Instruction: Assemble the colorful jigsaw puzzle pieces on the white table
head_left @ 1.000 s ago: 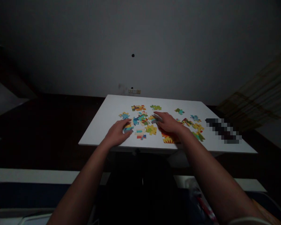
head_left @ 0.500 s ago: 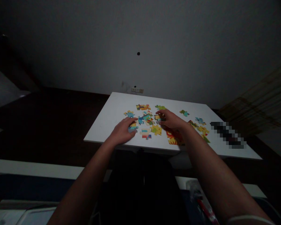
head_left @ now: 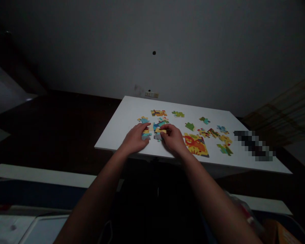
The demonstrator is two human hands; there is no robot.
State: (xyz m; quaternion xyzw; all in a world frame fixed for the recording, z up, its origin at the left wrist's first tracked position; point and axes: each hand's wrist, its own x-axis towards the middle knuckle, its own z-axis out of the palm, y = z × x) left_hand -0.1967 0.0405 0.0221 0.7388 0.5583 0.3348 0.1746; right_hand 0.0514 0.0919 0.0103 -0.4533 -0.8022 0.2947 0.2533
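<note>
The right hand [head_left: 174,138] has its thumb and index finger drawn nearly together at the right edge of a yellow-and-grey jigsaw piece [head_left: 158,136], which it pinches over the white table [head_left: 112,139]. The left hand [head_left: 134,139] curves around a blue-and-grey jigsaw piece [head_left: 146,135], thumb and fingers well apart; whether they press on it I cannot tell. Just beyond the pinched piece lies a blue-and-green puzzle section [head_left: 162,122]. Farther back are an orange puzzle section [head_left: 158,113] and a green jigsaw piece [head_left: 178,114]. Right of the right hand lies the lion puzzle section [head_left: 196,145]; past it, near the table's right end, is 1 pixelated dark object [head_left: 254,145].
</note>
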